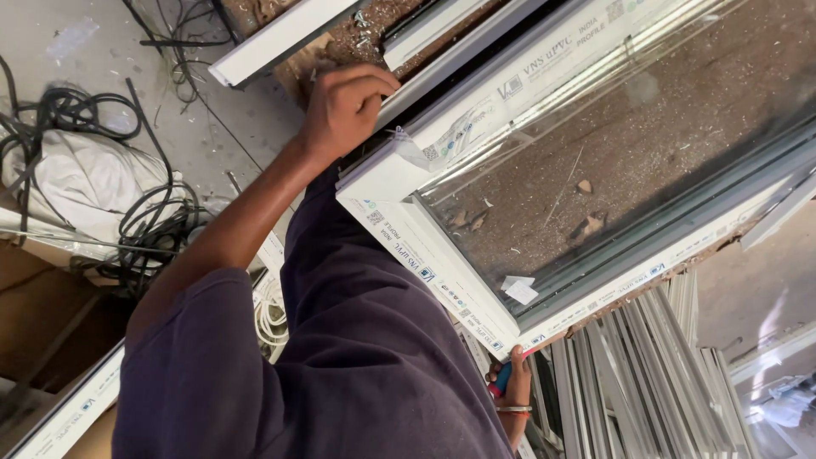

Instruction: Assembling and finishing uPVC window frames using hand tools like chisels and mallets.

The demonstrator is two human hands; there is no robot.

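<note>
A white plastic window frame (425, 263) with a glass pane (629, 161) lies across the view, its corner close to my purple-shirted body. My left hand (344, 102) reaches up along the frame's outer side. Its fingers curl over the frame's edge just beyond the corner, beside a loose flap of clear protective film (408, 146). My right hand (514, 393), with a metal bangle on the wrist, sits low under the frame's near corner. It is closed around a small tool with a red and blue handle (501, 378); the tool's tip is hidden.
Black cables (127, 212) and a white sheet (85, 183) lie on the grey floor at left. A bundle of white profile lengths (637, 391) lies at lower right, and another white profile (280, 38) at top. Brown cardboard (42, 314) is at far left.
</note>
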